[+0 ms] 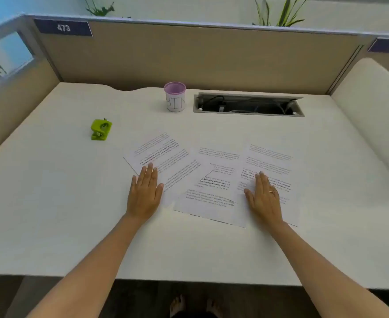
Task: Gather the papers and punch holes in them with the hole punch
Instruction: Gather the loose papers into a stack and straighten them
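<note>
In the middle of the frame, printed papers [214,177] lie fanned and overlapping on the white desk [51,214]. Left hand [145,191] flat, fingers together, palm down on the lower edge of the leftmost sheet. Right hand [264,196] flat too, spread open on the rightmost sheet, gripping nothing. Up at centre left, the green hole punch [101,129] sits well apart from the sheets. A cup [175,96] stands at upper centre.
</note>
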Tool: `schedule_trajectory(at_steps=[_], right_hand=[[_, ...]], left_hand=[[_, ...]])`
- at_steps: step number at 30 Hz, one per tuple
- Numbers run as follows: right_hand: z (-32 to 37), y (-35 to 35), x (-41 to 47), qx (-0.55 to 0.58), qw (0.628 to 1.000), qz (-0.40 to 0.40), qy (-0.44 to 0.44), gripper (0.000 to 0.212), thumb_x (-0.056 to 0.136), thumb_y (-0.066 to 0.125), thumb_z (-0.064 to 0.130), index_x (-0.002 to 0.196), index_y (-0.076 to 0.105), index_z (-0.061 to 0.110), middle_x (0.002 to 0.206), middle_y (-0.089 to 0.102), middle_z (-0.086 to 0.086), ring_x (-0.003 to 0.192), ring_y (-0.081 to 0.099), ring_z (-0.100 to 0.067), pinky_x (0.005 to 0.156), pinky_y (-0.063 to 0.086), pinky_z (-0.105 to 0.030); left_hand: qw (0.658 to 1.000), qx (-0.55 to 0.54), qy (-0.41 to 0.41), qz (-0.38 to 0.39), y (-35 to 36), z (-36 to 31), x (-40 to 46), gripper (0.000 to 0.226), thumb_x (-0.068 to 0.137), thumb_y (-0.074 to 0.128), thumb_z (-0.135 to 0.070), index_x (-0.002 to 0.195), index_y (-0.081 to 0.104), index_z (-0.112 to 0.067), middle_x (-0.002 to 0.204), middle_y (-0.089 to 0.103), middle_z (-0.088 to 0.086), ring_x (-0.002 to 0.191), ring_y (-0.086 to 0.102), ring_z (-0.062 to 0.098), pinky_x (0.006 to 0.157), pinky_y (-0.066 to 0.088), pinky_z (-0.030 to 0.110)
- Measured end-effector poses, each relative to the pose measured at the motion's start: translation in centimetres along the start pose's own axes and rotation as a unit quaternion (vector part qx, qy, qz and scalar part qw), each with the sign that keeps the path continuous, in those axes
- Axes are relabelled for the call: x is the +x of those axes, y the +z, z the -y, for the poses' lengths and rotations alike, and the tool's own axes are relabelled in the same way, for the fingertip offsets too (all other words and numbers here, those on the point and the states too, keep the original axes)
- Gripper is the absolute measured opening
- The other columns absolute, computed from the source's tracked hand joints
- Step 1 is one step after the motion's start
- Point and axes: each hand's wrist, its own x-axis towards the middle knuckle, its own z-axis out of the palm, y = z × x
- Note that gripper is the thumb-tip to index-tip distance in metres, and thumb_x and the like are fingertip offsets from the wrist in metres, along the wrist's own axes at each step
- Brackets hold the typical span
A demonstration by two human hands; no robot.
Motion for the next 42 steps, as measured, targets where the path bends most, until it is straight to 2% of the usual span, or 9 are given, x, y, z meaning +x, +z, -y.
schedule_trajectory(at_steps=[4,10,14,17,22,24,31,35,42], right_hand=[[-0.1,0.8,-1.1,-0.007,1.000,0.017,0.009,0.062,0.099,0.031,0.043,0.149,0.018,0.010,0.159,0.020,-0.008,0.146,0.017,-0.021,0.118,0.014,-0.041],[-0.2,1.0,-0.9,-0.027,0.999,0.020,0.005,0.063,0.098,0.030,0.046,0.149,0.019,0.010,0.159,0.021,-0.006,0.147,0.016,-0.019,0.119,0.012,-0.041],[-0.1,0.9,-0.9,-0.026,1.000,0.015,0.005,0.063,0.098,0.032,0.045,0.149,0.022,0.010,0.158,0.022,-0.006,0.147,0.017,-0.019,0.119,0.013,-0.041],[0.1,0.8,-0.9,-0.026,0.999,0.022,0.011,0.061,0.098,0.034,0.044,0.148,0.026,0.010,0.158,0.023,-0.006,0.146,0.018,-0.019,0.119,0.012,-0.040],[2.0,0.1,0.4,-0.001,1.000,-0.011,0.008,0.050,0.094,0.050,0.033,0.134,0.045,0.004,0.141,0.048,-0.014,0.132,0.041,-0.031,0.108,0.029,-0.046],[3.5,-0.4,1.7,0.022,1.000,-0.015,-0.008,0.046,0.093,0.054,0.030,0.130,0.049,0.003,0.134,0.052,-0.015,0.124,0.047,-0.033,0.102,0.035,-0.046],[8.6,-0.4,5.5,0.082,0.993,0.058,-0.064,0.051,0.092,0.055,0.030,0.134,0.043,0.003,0.134,0.047,-0.017,0.119,0.045,-0.033,0.101,0.036,-0.038],[10.2,0.4,6.8,0.094,0.989,0.100,-0.051,0.058,0.090,0.057,0.033,0.135,0.040,0.001,0.132,0.045,-0.019,0.118,0.043,-0.034,0.098,0.033,-0.036],[12.8,1.4,8.2,0.086,0.991,0.102,-0.013,0.061,0.085,0.063,0.037,0.128,0.044,-0.002,0.124,0.046,-0.020,0.112,0.043,-0.034,0.095,0.035,-0.037]], left_hand=[[0.999,-0.003,-0.026,0.029,1.1,0.4,-0.8,0.062,0.095,0.021,-0.039,0.148,0.024,-0.006,0.158,0.018,0.010,0.146,0.018,0.027,0.116,0.016,0.050],[0.999,-0.003,-0.031,0.039,1.5,0.7,-0.6,0.060,0.096,0.022,-0.038,0.149,0.024,-0.009,0.159,0.019,0.006,0.147,0.017,0.023,0.117,0.014,0.048],[0.999,-0.009,-0.033,0.035,1.6,0.7,-0.7,0.055,0.100,0.032,-0.033,0.149,0.024,-0.009,0.159,0.019,0.006,0.147,0.017,0.023,0.117,0.014,0.048],[0.999,-0.009,-0.035,0.039,1.3,0.5,-0.8,0.058,0.097,0.028,-0.036,0.148,0.026,-0.009,0.158,0.022,0.006,0.146,0.019,0.023,0.117,0.016,0.048],[0.999,0.010,-0.037,0.035,1.1,0.5,-0.8,0.070,0.091,0.009,-0.046,0.149,0.026,-0.011,0.158,0.021,0.002,0.146,0.019,0.020,0.117,0.017,0.045],[0.999,0.014,-0.039,0.032,1.1,0.5,-0.8,0.072,0.089,0.007,-0.048,0.148,0.027,-0.013,0.158,0.021,0.001,0.146,0.020,0.019,0.117,0.018,0.044],[0.999,0.008,-0.047,0.016,0.7,0.1,-0.7,0.069,0.090,0.015,-0.048,0.144,0.038,-0.013,0.155,0.031,0.001,0.143,0.029,0.019,0.114,0.024,0.045],[0.999,0.011,-0.049,0.014,0.5,0.0,-0.7,0.066,0.090,0.017,-0.047,0.143,0.039,-0.015,0.155,0.032,-0.002,0.143,0.029,0.017,0.113,0.025,0.043],[0.998,0.014,-0.056,0.022,0.6,0.3,-0.5,0.060,0.093,0.023,-0.044,0.142,0.041,-0.017,0.154,0.033,-0.002,0.141,0.032,0.016,0.111,0.029,0.042]])
